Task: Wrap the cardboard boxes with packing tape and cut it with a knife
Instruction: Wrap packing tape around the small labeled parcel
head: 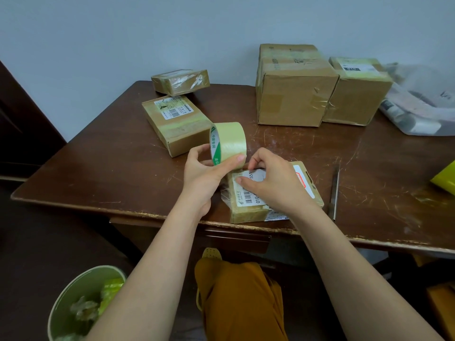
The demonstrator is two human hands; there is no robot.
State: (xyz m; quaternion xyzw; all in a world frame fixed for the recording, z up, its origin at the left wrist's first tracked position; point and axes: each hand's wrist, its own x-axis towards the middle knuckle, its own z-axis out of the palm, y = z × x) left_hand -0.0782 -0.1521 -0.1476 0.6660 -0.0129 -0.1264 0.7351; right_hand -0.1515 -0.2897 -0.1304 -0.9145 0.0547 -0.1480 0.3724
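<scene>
At the near edge of the dark brown wooden counter [98, 173], a roll of pale yellow-green packing tape [228, 141] was held upright by the left hand [209, 173], its fingers [237, 159] curled round the roll's rim from below. The right hand [273, 183] was laid on a small flat cardboard box with a white barcode label [312, 193]; its fingers [256, 166] were pinched together at the box's far left corner, just beside the roll, though whether a tape end was gripped could not be told. Five cardboard boxes were counted: the one under the right hand, a flat labelled box [174, 121] beyond the roll, a small taped box [181, 81] behind it, and a large box [294, 87] touching a medium box [357, 92] at the back. One slim metal knife [334, 193] was lying just right of the near box, untouched. One green bin [73, 303] was seen on the floor.
</scene>
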